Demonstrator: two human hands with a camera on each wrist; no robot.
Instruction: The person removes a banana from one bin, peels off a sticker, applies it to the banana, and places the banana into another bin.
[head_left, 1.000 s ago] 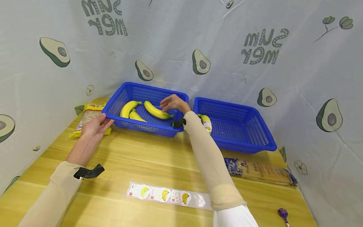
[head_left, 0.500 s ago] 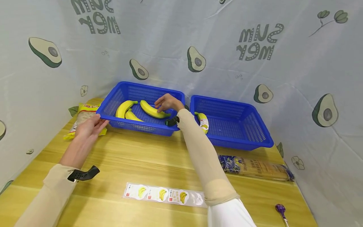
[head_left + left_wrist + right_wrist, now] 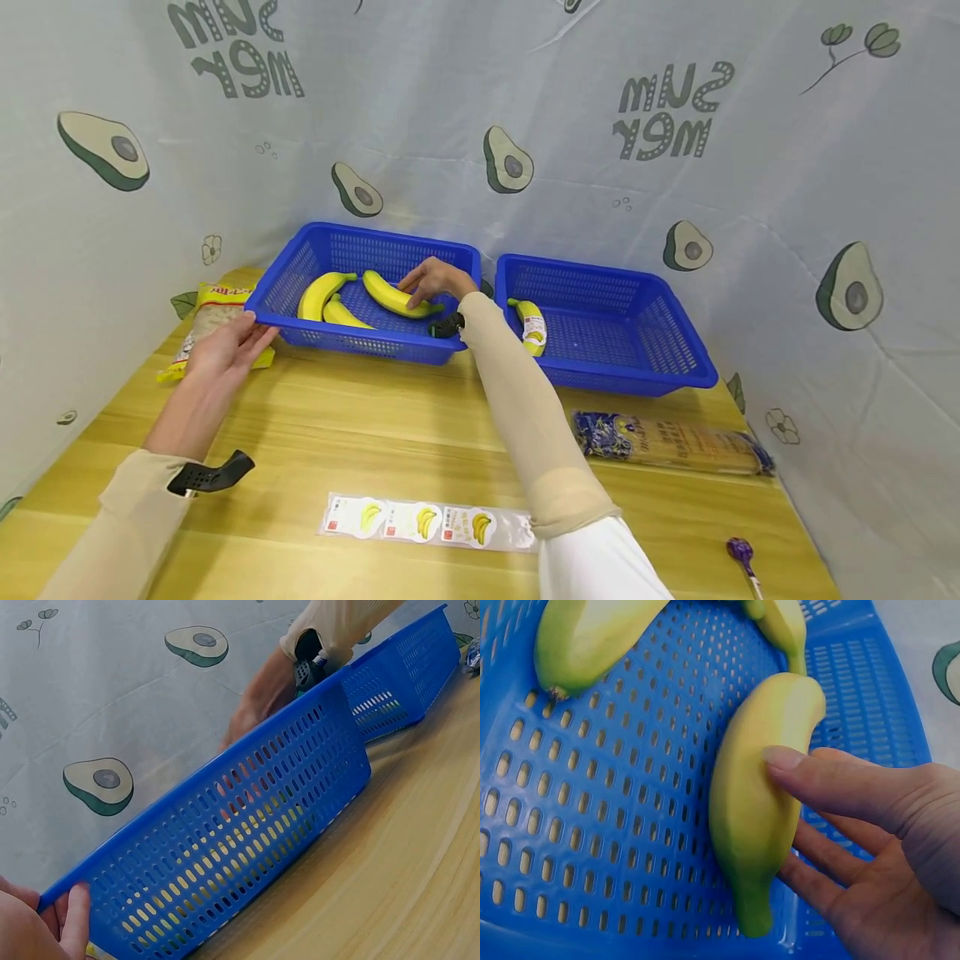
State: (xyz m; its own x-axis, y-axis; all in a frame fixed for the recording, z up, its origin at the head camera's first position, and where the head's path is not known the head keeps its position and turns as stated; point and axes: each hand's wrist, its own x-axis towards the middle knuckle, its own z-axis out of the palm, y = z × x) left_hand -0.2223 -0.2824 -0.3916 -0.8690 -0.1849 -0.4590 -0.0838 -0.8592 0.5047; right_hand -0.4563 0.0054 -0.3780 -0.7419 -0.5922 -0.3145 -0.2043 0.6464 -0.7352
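Three yellow bananas lie in the left blue basket [image 3: 352, 343]. My right hand [image 3: 429, 279] reaches into it and holds the rightmost banana [image 3: 390, 296]. In the right wrist view the thumb of that hand [image 3: 840, 825] lies on top of the banana [image 3: 750, 810] and the fingers lie along its far side; the banana rests on the basket floor [image 3: 630, 825]. My left hand [image 3: 225, 346] touches the basket's front left corner with straight fingers [image 3: 71, 919]. The other two bananas [image 3: 318, 292] [image 3: 341, 314] lie to the left.
A second blue basket [image 3: 622, 367] to the right holds one labelled banana [image 3: 529, 323]. A strip of banana stickers [image 3: 420, 522] lies near the front edge. A yellow packet [image 3: 202, 321] sits at the left, a long noodle packet [image 3: 667, 442] and a purple lollipop [image 3: 742, 554] at the right.
My right hand has come down onto the rightmost banana. The bananas have not shifted in the basket and the left hand stays at the corner. The head view has drifted a little.
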